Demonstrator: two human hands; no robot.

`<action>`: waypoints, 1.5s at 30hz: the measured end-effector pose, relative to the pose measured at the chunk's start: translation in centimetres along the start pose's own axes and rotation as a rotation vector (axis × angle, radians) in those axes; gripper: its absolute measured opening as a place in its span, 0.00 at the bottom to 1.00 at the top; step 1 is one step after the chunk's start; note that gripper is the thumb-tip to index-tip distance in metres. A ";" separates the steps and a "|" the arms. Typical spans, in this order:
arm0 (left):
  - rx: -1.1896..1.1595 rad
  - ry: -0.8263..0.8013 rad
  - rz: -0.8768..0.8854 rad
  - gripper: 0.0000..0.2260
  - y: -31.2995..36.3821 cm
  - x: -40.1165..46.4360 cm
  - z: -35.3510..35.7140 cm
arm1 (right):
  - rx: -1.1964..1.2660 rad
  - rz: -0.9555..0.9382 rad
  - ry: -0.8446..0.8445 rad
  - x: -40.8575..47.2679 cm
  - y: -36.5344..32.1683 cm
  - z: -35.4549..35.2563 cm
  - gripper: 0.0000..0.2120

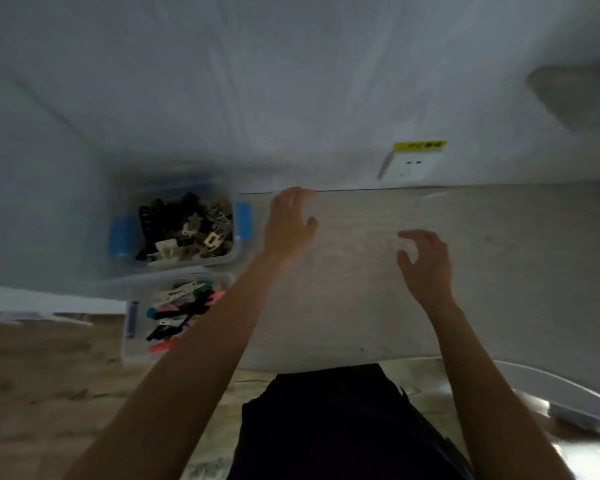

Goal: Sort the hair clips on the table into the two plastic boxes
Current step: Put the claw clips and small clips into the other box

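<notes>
Two clear plastic boxes stand at the table's left end. The far box (238, 258) has blue latches and holds several dark, brown and cream hair clips (187, 230). The near box (129, 348) holds several flat clips in pink, teal, black and white (177, 306). My left hand (288, 223) hovers over the table just right of the far box, fingers spread, nothing in it. My right hand (426, 261) is over the table's middle, fingers curled apart and empty. The frame is blurred, and I see no loose clip on the tabletop.
The pale wooden table (499, 271) runs along a white wall. A wall socket (409, 166) with a yellow label sits just above the table's far edge. A chair's curved edge (568, 386) shows at lower right. Wooden floor lies at the left.
</notes>
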State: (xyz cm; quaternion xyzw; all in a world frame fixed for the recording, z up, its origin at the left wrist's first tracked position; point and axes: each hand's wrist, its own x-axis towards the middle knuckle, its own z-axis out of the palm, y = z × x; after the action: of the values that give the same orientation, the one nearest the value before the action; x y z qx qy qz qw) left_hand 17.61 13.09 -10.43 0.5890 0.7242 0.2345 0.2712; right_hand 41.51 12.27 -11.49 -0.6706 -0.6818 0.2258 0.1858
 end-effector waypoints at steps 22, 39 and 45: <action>0.240 0.001 -0.072 0.10 2.2 3.7 8.4 | -0.125 -0.273 -0.326 7.3 5.6 1.0 0.21; 0.333 -0.259 -0.047 0.12 8.6 1.1 13.2 | -0.031 -0.106 -0.187 3.8 8.4 -0.9 0.07; 0.488 -0.183 -0.107 0.12 6.6 -4.2 12.9 | -0.017 -0.244 -0.288 0.4 7.6 0.1 0.07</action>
State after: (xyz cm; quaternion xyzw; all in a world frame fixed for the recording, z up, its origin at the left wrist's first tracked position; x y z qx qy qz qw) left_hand 31.69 10.57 -15.16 0.6166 0.7620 -0.0158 0.1975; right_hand 47.76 12.69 -15.84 -0.5452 -0.7795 0.2893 0.1065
